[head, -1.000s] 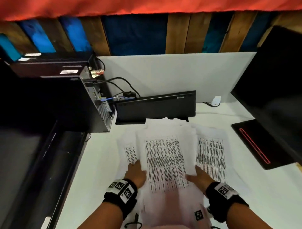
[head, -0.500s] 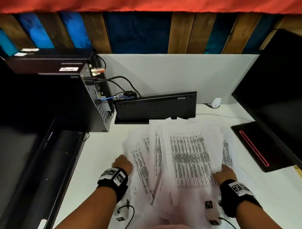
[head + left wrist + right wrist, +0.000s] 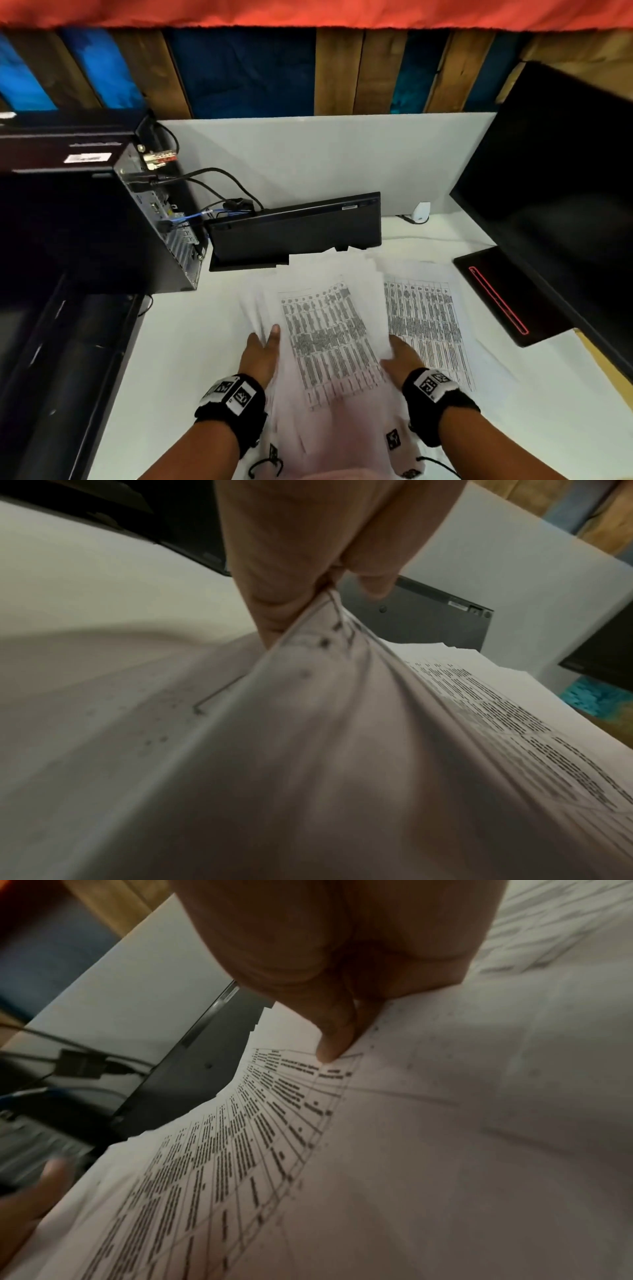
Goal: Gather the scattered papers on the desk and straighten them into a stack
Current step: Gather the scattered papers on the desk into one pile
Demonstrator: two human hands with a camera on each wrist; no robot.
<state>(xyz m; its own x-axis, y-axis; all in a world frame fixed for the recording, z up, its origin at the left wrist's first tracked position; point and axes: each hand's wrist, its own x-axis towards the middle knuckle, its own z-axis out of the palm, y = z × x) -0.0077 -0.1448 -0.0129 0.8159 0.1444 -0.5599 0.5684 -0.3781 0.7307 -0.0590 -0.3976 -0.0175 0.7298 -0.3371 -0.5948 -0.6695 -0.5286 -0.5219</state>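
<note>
A bundle of white printed papers (image 3: 329,335) is bowed upward between my two hands over the white desk (image 3: 185,342). At the bundle's left edge my left hand (image 3: 262,353) pinches several sheets, and the left wrist view shows that pinch (image 3: 322,596) on the papers (image 3: 342,723). My right hand (image 3: 400,356) holds the right edge. Its thumb (image 3: 329,1047) presses on the top printed sheet (image 3: 240,1150), with the fingers hidden beneath. More printed sheets (image 3: 424,318) lie flat on the desk right of the bundle.
A black keyboard (image 3: 294,229) stands on edge just behind the papers. A computer tower (image 3: 161,222) with cables is at the back left. A black monitor (image 3: 565,205) and its base (image 3: 496,294) fill the right side. A white divider panel (image 3: 308,157) closes off the back.
Both hands have come inward from wide apart. The fanned-out sheets are now drawn into one bowed bundle between them, while some sheets stay flat at the right.
</note>
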